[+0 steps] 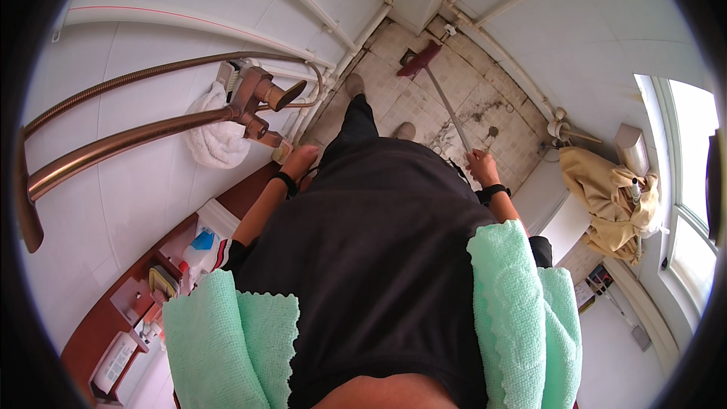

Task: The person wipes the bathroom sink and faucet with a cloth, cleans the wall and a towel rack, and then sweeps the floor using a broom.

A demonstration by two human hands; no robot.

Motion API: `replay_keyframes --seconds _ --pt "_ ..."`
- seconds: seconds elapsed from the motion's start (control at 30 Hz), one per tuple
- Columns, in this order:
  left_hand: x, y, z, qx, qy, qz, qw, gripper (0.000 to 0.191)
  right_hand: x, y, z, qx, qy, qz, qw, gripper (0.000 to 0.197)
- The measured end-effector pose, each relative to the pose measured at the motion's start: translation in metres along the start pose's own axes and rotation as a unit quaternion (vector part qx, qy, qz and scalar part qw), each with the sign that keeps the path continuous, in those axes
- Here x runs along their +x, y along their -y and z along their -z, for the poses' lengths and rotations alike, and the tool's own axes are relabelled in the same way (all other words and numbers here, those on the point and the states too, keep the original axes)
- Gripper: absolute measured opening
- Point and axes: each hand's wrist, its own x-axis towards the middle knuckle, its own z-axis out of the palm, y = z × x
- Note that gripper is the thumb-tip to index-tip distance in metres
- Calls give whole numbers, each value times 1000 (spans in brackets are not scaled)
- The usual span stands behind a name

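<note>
My right hand (481, 167) is closed around the grey handle of a floor squeegee or broom with a dark red head (419, 60). The handle slants away from me, and the head rests on the beige tiled floor (392, 85) beside a small square drain (408, 57). My left hand (301, 161) hangs at my left side, near the wall and below the copper-coloured shower mixer (255, 96); its fingers are partly curled, and whether they hold anything is unclear. Green cloths (505, 307) lie over my shoulders. Dark stains mark the floor right of the handle.
A white towel (216, 130) hangs by the mixer. Pipes (511, 79) run along the walls. At the right, a tan cloth (602, 199) hangs near a window (690, 125). A dark red shelf (108, 318) with bottles and brushes stands at the left. My shoes are on the floor ahead.
</note>
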Motion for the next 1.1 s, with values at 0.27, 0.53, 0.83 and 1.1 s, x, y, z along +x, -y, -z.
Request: replay_keyframes --seconds 0.27,0.53,0.83,1.1 --pt "-3 -2 6 -50 -16 18 998 28 58 48 -34 -37 88 112 989 27" --pt "-11 2 16 -71 4 33 997 29 105 65 -44 -111 37 117 986 26" --pt "7 17 17 -26 29 19 999 28 49 -44 5 -15 10 -24 1000 28" --pt "16 -21 18 -117 21 54 991 31 24 -33 -8 44 -43 19 998 37"
